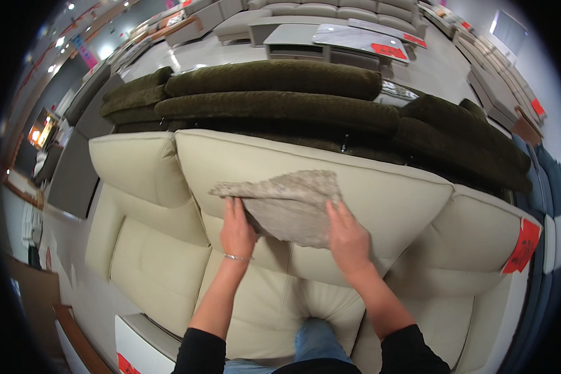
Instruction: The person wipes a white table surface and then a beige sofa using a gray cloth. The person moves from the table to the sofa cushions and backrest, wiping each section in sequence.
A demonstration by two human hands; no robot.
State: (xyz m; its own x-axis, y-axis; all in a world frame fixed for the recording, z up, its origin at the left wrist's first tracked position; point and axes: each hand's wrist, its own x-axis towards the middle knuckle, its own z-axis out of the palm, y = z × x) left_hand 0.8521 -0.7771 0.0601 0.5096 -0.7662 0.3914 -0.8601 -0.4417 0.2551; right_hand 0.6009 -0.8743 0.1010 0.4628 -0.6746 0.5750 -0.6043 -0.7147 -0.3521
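Note:
A grey-beige cloth point(290, 210), partly folded, is stretched between my two hands above the cream sofa point(154, 262). My left hand point(237, 229) grips its left side, with a thin bracelet at the wrist. On the opposite side, my right hand point(349, 238) pinches the cloth's edge. Behind the cloth stands the sofa's wide middle backrest point(392, 201). One knee in blue jeans point(320, 339) presses into the middle seat cushion, which creases around it. Both thumbs are largely hidden.
A dark green sofa point(280, 105) stands right behind the cream backrests. A red tag point(522, 247) bearing writing hangs on the right end. Blue upholstered seating point(542, 187) borders the right side. A low white-topped table point(145, 336) is at lower left. Coffee tables point(360, 39) stand farther back.

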